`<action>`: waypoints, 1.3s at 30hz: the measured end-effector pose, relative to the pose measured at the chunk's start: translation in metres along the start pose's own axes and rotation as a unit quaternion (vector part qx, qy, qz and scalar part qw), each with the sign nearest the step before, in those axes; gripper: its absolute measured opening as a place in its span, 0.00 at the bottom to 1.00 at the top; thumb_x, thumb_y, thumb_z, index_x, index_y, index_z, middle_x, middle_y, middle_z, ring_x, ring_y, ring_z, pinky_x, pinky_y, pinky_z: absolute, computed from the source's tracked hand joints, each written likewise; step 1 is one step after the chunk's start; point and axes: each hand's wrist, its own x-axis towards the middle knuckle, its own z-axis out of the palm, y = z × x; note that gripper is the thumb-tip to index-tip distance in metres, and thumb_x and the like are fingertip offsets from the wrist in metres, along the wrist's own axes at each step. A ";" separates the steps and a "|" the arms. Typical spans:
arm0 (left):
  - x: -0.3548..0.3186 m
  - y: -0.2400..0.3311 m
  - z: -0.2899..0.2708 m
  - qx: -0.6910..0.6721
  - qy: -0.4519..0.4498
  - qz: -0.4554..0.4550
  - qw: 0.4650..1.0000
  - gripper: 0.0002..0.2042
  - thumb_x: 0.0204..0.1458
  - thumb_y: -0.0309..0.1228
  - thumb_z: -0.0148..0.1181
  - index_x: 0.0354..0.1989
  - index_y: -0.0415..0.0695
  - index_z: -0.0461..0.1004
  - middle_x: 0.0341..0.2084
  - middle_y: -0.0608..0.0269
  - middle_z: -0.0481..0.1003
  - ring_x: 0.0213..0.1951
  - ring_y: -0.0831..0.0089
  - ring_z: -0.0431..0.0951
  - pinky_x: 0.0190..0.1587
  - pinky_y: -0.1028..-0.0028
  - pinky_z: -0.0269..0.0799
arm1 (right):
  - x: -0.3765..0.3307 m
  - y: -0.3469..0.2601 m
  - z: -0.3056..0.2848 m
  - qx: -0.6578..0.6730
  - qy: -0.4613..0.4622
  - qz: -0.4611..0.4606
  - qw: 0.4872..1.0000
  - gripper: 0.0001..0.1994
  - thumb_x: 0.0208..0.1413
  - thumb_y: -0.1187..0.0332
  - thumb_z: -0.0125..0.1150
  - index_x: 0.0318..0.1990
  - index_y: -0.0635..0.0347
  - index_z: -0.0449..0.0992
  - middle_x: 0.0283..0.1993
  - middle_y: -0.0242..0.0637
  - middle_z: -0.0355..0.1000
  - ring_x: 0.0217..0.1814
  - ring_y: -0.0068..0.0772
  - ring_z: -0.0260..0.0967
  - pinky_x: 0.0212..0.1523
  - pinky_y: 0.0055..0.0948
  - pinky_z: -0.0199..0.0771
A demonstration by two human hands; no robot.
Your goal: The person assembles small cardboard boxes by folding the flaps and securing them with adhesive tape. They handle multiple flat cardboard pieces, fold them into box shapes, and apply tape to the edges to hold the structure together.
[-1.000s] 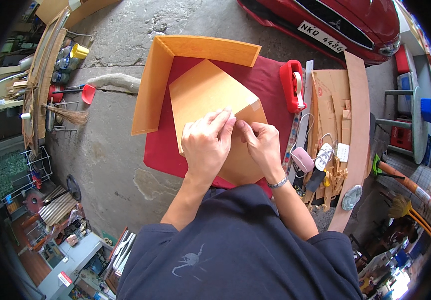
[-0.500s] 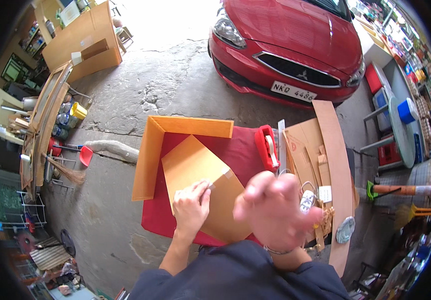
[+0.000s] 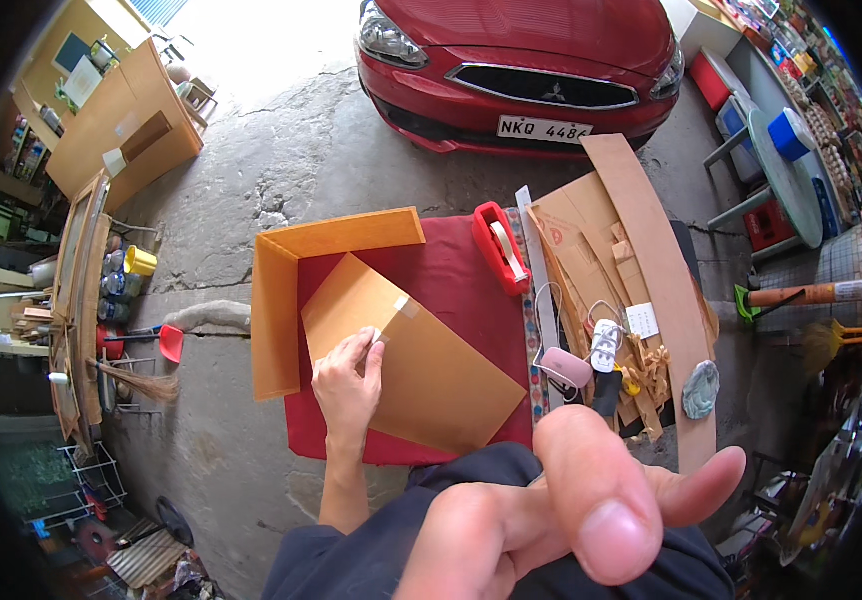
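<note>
A folded brown cardboard piece (image 3: 441,370) lies at a slant on a dark red cloth-covered surface (image 3: 451,235). A short strip of clear tape (image 3: 406,307) sticks across its upper fold. My left hand (image 3: 348,385) is closed at that fold, just below the tape, its thumb and fingers gripping the cardboard. Large and close to the camera, my right hand (image 3: 561,510) has its fingers bent and thumb spread out, with nothing visible in it. An L-shaped cardboard piece (image 3: 276,320) stands on edge at the left. At the back right lies a red tape dispenser (image 3: 501,250) holding a clear roll.
To the right are a metal ruler (image 3: 541,290), cardboard scraps (image 3: 591,240), a white power strip (image 3: 606,345), a pink device (image 3: 565,368) and a long cardboard strip (image 3: 651,260). A red car (image 3: 521,60) stands beyond. A broom (image 3: 141,385) leans at the left.
My right hand has come down and nearer to the camera, uncovering the pink device. The whole view has shifted. My left hand stays at the cardboard's fold.
</note>
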 end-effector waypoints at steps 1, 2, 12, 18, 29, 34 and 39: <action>0.000 0.001 0.000 -0.002 -0.001 -0.004 1.000 0.10 0.56 0.34 0.63 0.43 0.43 0.82 0.40 0.59 0.83 0.42 0.61 0.83 0.46 0.63 0.72 | -0.012 -0.016 0.013 -0.006 0.052 0.054 0.997 0.46 0.60 0.38 0.55 0.73 0.62 0.46 0.67 0.85 0.44 0.55 0.59 0.74 0.59 0.39 0.75; 0.001 0.002 0.000 0.001 -0.001 -0.004 1.000 0.10 0.56 0.34 0.63 0.42 0.43 0.82 0.40 0.59 0.83 0.42 0.61 0.82 0.46 0.64 0.72 | -0.022 -0.016 0.017 -0.049 0.085 0.045 0.994 0.44 0.61 0.38 0.54 0.72 0.60 0.48 0.68 0.79 0.45 0.58 0.59 0.72 0.63 0.44 0.68; 0.005 0.004 0.007 -0.006 0.021 0.001 1.000 0.10 0.55 0.33 0.66 0.42 0.43 0.84 0.39 0.55 0.82 0.40 0.59 0.82 0.45 0.65 0.76 | -0.232 -0.128 -0.067 -0.712 0.585 0.097 0.376 0.18 0.73 0.60 0.46 0.31 0.62 0.69 0.28 0.32 0.67 0.27 0.21 0.63 0.36 0.22 0.68; 0.009 0.003 0.010 -0.064 0.007 0.007 0.998 0.08 0.54 0.28 0.66 0.42 0.43 0.84 0.39 0.54 0.83 0.43 0.59 0.83 0.45 0.67 0.78 | -0.382 -0.237 -0.160 -0.717 0.623 0.200 0.240 0.15 0.68 0.60 0.54 0.55 0.59 0.70 0.36 0.34 0.72 0.34 0.23 0.73 0.33 0.23 0.73; -0.001 0.004 0.016 -0.131 0.039 -0.073 0.988 0.04 0.54 0.24 0.66 0.34 0.36 0.82 0.38 0.51 0.83 0.43 0.63 0.85 0.43 0.71 0.80 | -0.352 -0.261 -0.203 -0.493 0.719 0.363 0.327 0.17 0.64 0.55 0.60 0.53 0.54 0.75 0.41 0.37 0.79 0.36 0.31 0.78 0.37 0.30 0.75; 0.001 0.003 0.013 -0.137 0.020 -0.060 0.988 0.05 0.54 0.23 0.66 0.38 0.34 0.82 0.40 0.48 0.82 0.43 0.64 0.85 0.44 0.71 0.81 | -0.360 -0.255 -0.195 -0.487 0.728 0.278 0.393 0.14 0.61 0.60 0.64 0.50 0.56 0.76 0.43 0.37 0.79 0.38 0.36 0.80 0.41 0.35 0.76; 0.002 0.002 0.015 -0.162 0.024 -0.058 0.985 0.07 0.54 0.23 0.66 0.40 0.35 0.82 0.41 0.48 0.82 0.43 0.64 0.85 0.45 0.72 0.81 | -0.388 -0.236 -0.188 -0.455 0.728 0.085 0.505 0.07 0.61 0.64 0.65 0.39 0.56 0.77 0.39 0.33 0.75 0.37 0.33 0.75 0.40 0.34 0.74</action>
